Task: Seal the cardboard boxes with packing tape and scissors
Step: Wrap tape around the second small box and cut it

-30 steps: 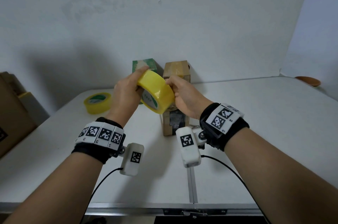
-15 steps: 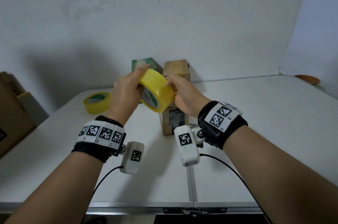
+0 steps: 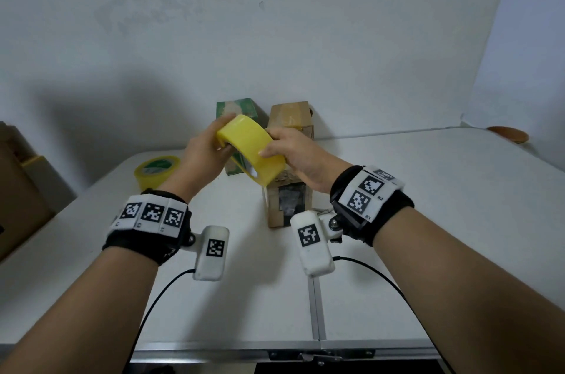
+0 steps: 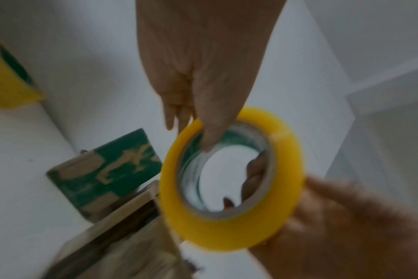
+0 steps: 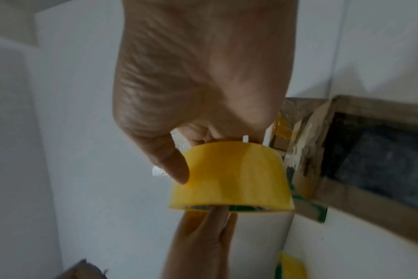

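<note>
Both hands hold one yellow tape roll [image 3: 250, 149] in the air above the white table [image 3: 428, 236], tilted, its open core facing down toward the person. The left hand [image 3: 203, 153] hooks its thumb inside the core; the right hand [image 3: 295, 153] pinches the outer band. Behind it stand two boxes, a brown cardboard box [image 3: 290, 120] and a green box [image 3: 237, 106], and a second tape roll [image 3: 156, 170] lies flat to the left.

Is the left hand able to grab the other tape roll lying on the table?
Probably not right now: the left hand is busy holding the yellow tape. The other roll lies in the open nearby, nothing blocking it.
</note>
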